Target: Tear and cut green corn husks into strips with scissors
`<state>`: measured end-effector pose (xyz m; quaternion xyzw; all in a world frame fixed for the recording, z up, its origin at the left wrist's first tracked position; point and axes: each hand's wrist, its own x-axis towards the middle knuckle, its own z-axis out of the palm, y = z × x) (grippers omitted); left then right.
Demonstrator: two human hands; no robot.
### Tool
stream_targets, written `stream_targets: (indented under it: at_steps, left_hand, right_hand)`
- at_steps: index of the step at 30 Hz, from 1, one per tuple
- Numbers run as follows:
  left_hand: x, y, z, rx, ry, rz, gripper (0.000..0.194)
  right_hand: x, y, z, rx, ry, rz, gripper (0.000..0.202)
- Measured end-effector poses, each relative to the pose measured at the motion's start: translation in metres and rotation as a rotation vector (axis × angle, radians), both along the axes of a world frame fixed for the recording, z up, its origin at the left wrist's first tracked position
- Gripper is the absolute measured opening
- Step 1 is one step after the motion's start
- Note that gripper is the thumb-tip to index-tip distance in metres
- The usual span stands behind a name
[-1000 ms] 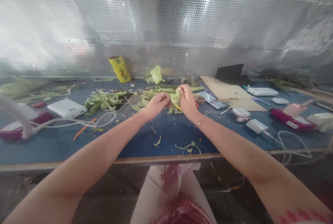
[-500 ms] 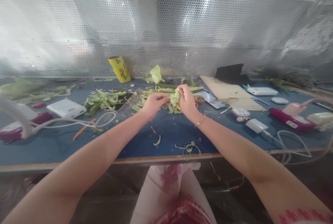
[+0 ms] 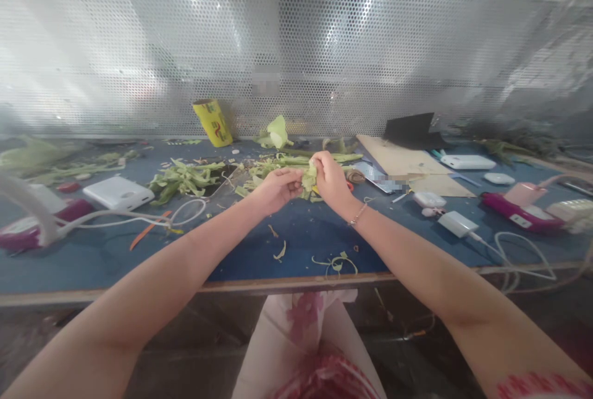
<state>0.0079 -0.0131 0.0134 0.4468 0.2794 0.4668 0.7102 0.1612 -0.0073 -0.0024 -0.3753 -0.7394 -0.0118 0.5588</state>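
Note:
Over the middle of the blue tabletop, both hands meet at a crumpled, pale green leafy piece (image 3: 308, 184). My right hand (image 3: 331, 181) is closed round its upper right side. Fingers of my left hand (image 3: 279, 190) are curled together at its left edge, in a pinch; the exact grip of the fingertips is partly hidden. Just behind the hands lie long green stalks (image 3: 296, 159) with loose trimmings. A heap of cut green leaves and stems (image 3: 188, 180) lies to the left of my left hand.
Behind the table rises a perforated metal screen (image 3: 278, 34). A yellow tube (image 3: 213, 123) leans there. At right are a phone (image 3: 377, 178), a cardboard sheet (image 3: 412, 161) and a white charger (image 3: 458, 224) with its cable. A white power bank (image 3: 118, 193) and an orange strip (image 3: 149, 230) lie left.
The leafy piece has shifted slightly down and left along with my right hand. My left hand has turned a little, showing more of its curled fingers. Everything else stays put.

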Motion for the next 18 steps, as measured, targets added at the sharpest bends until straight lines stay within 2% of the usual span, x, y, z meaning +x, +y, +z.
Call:
stream_targets:
  at_steps: [8, 15, 18]
  left_hand:
    - [0.003, -0.005, 0.005, 0.025, 0.074, 0.090, 0.014]
    - [0.004, -0.005, 0.002, 0.053, 0.035, 0.075, 0.011]
    - [0.003, -0.006, 0.004, 0.000, -0.022, 0.051, 0.008]
  right_hand:
    - [-0.007, -0.008, 0.003, -0.041, 0.069, 0.052, 0.020]
    - [-0.010, -0.013, 0.005, -0.070, 0.132, 0.086, 0.018]
    - [-0.010, -0.012, 0.005, -0.089, 0.157, 0.087, 0.013]
